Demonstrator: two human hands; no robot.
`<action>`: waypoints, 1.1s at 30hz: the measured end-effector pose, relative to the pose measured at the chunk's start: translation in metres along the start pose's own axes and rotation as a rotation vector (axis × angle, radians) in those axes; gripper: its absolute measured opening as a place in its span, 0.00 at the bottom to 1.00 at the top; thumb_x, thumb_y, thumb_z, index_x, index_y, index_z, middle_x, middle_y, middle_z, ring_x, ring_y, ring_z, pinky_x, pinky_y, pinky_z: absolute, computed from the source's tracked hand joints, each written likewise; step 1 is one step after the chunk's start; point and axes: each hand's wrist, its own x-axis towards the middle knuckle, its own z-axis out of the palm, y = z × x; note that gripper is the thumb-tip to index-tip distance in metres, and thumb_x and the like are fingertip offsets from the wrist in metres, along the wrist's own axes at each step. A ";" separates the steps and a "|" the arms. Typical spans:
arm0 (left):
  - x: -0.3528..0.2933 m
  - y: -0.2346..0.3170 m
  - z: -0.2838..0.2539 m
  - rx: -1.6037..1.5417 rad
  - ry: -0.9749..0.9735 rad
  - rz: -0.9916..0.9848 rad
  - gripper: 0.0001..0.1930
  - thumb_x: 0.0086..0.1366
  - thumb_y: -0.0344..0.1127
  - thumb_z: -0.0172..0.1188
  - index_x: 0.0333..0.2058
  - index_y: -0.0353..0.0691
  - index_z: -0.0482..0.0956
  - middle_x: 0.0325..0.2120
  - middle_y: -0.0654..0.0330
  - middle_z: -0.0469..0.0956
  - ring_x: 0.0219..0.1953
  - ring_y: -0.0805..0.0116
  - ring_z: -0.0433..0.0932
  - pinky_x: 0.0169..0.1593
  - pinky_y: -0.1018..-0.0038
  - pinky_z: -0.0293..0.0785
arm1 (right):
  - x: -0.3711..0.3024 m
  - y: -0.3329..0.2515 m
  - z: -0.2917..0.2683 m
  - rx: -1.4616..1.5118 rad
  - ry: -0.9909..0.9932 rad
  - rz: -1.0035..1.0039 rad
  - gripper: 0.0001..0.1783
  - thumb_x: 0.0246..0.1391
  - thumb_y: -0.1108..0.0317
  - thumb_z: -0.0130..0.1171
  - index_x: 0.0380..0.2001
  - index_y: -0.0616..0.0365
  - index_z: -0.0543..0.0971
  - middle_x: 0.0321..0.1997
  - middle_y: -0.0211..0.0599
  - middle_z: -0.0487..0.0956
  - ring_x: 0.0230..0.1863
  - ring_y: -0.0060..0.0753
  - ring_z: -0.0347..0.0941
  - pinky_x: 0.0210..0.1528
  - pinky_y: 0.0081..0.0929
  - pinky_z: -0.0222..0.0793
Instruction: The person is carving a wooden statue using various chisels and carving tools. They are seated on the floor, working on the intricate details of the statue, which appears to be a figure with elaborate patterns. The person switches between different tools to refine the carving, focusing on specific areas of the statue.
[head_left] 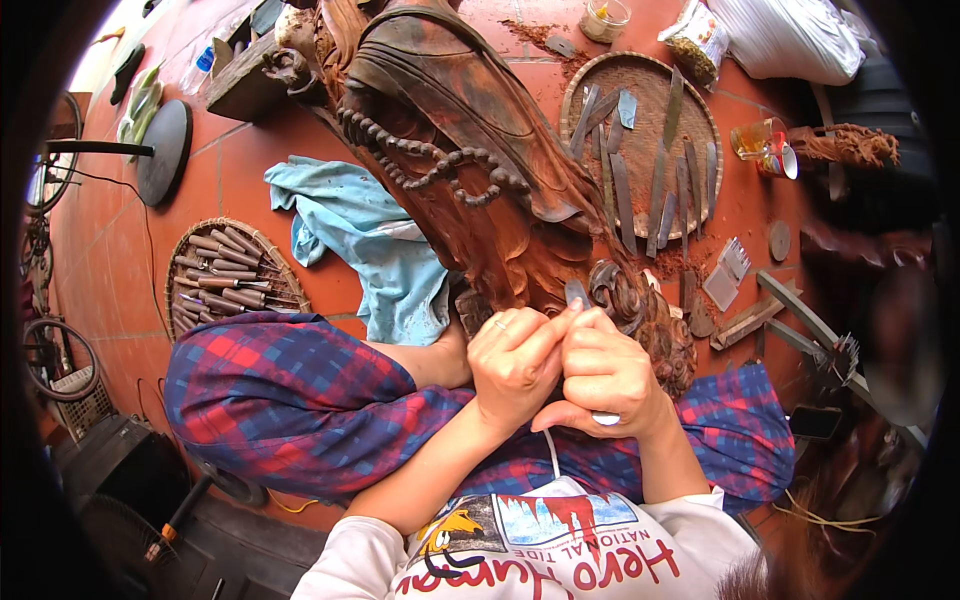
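Both hands are closed together in front of my lap, at the lower end of a carved wooden statue [520,130]. My right hand [607,372] is wrapped round a flat metal scraper [575,291]; one grey end shows above the fingers, another shiny end below. My left hand [516,362], with a ring on one finger, presses against the right and pinches the scraper near its upper end. Most of the scraper is hidden by the fingers. Just beyond them lie carved folds and curls [615,290]. A carved bead string [430,160] runs across the statue.
On the right, a round woven tray [572,95] bears several flat metal blades. A second basket [300,290] at left holds several wooden-handled chisels. A blue cloth [380,260] lies beside the statue. Farther right are a glass [760,140], a wire brush [727,275] and a phone [815,422].
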 end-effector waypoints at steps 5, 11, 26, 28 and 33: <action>-0.009 -0.005 0.000 0.041 0.006 -0.022 0.16 0.48 0.27 0.67 0.40 0.40 0.87 0.19 0.63 0.70 0.22 0.64 0.72 0.28 0.68 0.68 | -0.006 0.000 0.012 -0.007 0.042 0.026 0.27 0.39 0.51 0.75 0.12 0.55 0.69 0.17 0.31 0.63 0.25 0.40 0.66 0.39 0.39 0.62; 0.006 -0.005 -0.005 0.001 0.051 -0.017 0.16 0.48 0.27 0.68 0.39 0.41 0.87 0.19 0.63 0.72 0.22 0.64 0.73 0.28 0.69 0.69 | 0.010 -0.002 0.003 0.014 -0.028 0.002 0.22 0.42 0.59 0.76 0.15 0.55 0.71 0.23 0.31 0.69 0.29 0.39 0.69 0.44 0.39 0.64; -0.019 -0.009 0.009 0.016 -0.050 -0.004 0.18 0.48 0.28 0.67 0.41 0.42 0.87 0.19 0.64 0.68 0.22 0.67 0.71 0.29 0.70 0.68 | -0.020 0.000 0.009 -0.067 -0.086 0.084 0.25 0.39 0.55 0.76 0.12 0.53 0.68 0.19 0.29 0.68 0.27 0.38 0.69 0.42 0.39 0.62; -0.013 -0.007 0.007 -0.013 0.005 0.016 0.18 0.48 0.29 0.67 0.41 0.42 0.87 0.19 0.64 0.68 0.21 0.66 0.71 0.28 0.70 0.68 | -0.012 -0.003 0.007 -0.060 -0.102 0.045 0.23 0.42 0.57 0.74 0.14 0.53 0.69 0.21 0.29 0.67 0.28 0.36 0.69 0.45 0.39 0.63; -0.017 -0.011 0.003 0.015 0.000 0.025 0.18 0.47 0.29 0.68 0.41 0.41 0.87 0.19 0.64 0.69 0.21 0.66 0.71 0.28 0.70 0.67 | -0.014 0.002 0.014 -0.070 -0.083 0.000 0.23 0.42 0.56 0.74 0.14 0.53 0.69 0.20 0.29 0.66 0.28 0.36 0.69 0.46 0.40 0.64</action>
